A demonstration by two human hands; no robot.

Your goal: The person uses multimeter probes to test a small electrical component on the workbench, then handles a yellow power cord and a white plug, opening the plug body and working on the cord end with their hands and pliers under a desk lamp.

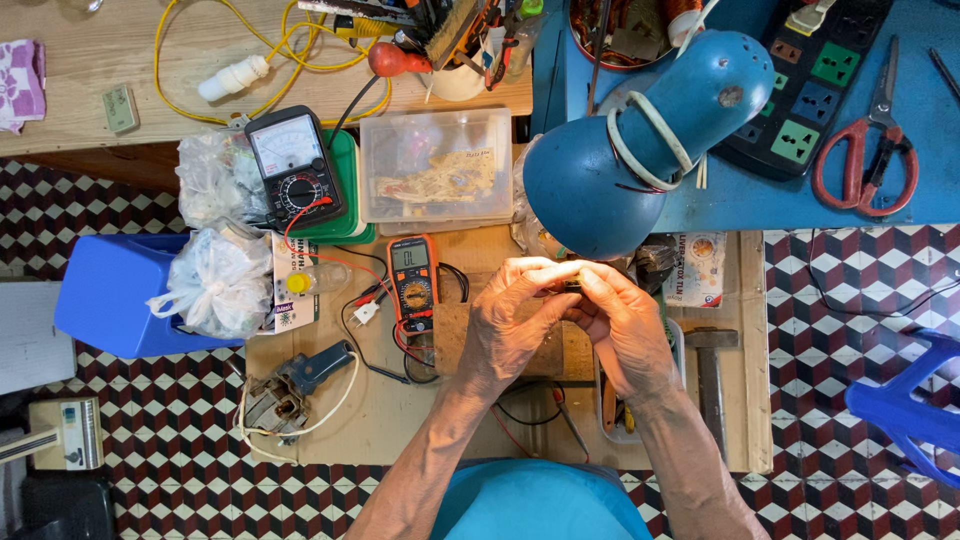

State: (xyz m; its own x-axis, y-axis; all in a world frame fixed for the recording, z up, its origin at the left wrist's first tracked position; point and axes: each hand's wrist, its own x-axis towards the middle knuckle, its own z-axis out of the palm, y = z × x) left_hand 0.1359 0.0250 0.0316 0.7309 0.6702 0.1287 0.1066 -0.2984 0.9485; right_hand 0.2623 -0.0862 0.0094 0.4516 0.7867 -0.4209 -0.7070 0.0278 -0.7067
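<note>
Two hands are seen from the head view, brought together above the middle of a wooden table (400,420) — the left hand (515,322) and the right hand (622,325) meet fingertip to fingertip under the blue lamp shade (640,140). A small dark part (568,288) is pinched between the fingertips of both hands; its kind cannot be told, since it is mostly covered by the fingers and washed out by the lamp's light. Both hands are closed narrowly about it, fingers curled inward.

Just left of the left hand an orange digital multimeter (413,283) is laid flat on the table, its red and black leads trailed beside it. Further back an analog meter (295,165) is propped against a clear plastic box (437,165). A white plastic bag (220,282) is set on a blue container (110,295) at the table's left edge, and a blue-handled tool (312,368) lies near the front. To the right of the right hand a hammer (711,370) is laid — well apart, on the blue surface behind, red-handled scissors (868,150) rest beside a power strip (810,85).
</note>
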